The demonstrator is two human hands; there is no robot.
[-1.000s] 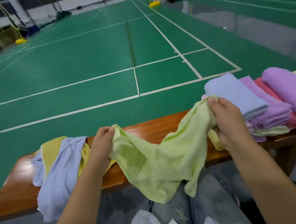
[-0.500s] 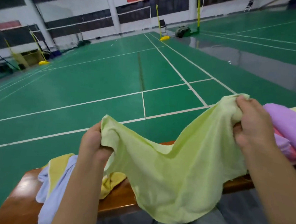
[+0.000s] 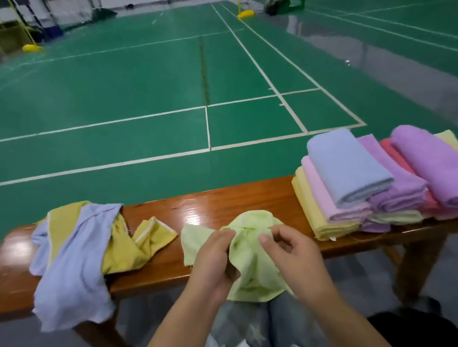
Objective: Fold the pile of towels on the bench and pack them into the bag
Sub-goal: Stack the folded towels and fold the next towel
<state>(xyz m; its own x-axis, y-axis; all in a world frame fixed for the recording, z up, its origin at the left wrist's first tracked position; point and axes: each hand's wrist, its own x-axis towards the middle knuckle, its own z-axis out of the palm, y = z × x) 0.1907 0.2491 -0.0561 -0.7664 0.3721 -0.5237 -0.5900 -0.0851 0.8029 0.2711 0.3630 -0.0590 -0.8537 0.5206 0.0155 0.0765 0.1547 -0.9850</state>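
Observation:
A light green towel point(image 3: 251, 267) lies bunched on the front of the wooden bench point(image 3: 220, 202), part of it hanging over the edge. My left hand point(image 3: 213, 264) grips its left side with curled fingers. My right hand point(image 3: 290, 253) pinches the cloth near the middle, close beside the left hand. To the left lie unfolded towels: a lavender-blue one point(image 3: 78, 260) draped over the edge and a yellow one point(image 3: 128, 245) under it. Folded towels point(image 3: 357, 177) in blue, pink, yellow, purple and red are stacked at the right end. No bag is recognisable.
Beyond the bench stretches a green badminton court point(image 3: 147, 86) with white lines and yellow net-post bases. My grey-trousered knees point(image 3: 252, 326) are just below the bench edge. A dark object point(image 3: 427, 339) sits on the floor at lower right.
The green towel was held up and spread wide between my hands; now it is down on the bench, bunched, and my hands have come close together.

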